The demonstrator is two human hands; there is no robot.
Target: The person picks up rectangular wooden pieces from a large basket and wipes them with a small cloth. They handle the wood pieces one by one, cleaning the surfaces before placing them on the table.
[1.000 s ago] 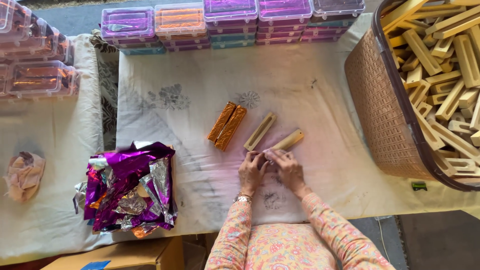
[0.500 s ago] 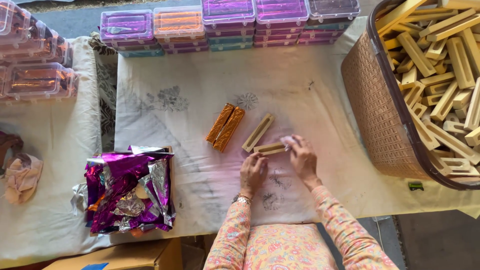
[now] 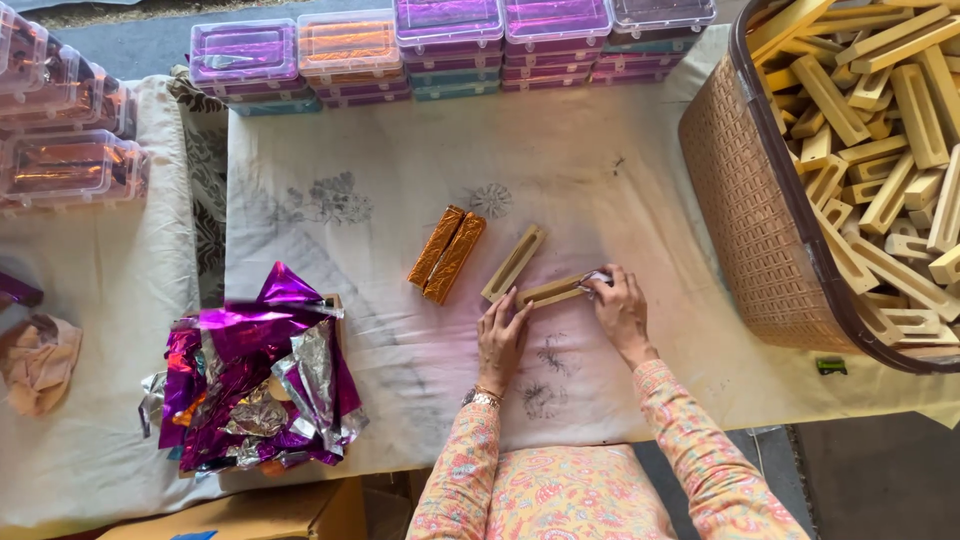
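My left hand (image 3: 501, 338) rests its fingertips on the left end of a tan wooden slotted block (image 3: 552, 291) lying on the white cloth. My right hand (image 3: 619, 310) pinches the block's right end, with a small silvery scrap at its fingertips. A second tan block (image 3: 514, 263) lies slanted just above. Left of it lie two blocks wrapped in orange foil (image 3: 447, 254), side by side.
A heap of purple and silver foil sheets (image 3: 255, 375) lies at the lower left. A brown woven basket (image 3: 760, 210) full of tan blocks stands at right. Stacked clear plastic boxes (image 3: 350, 45) line the far edge and left side. A crumpled cloth (image 3: 38, 360) lies far left.
The lower block has been turned from slanted to nearly level. My hands, together below it a second ago, have spread to its two ends.
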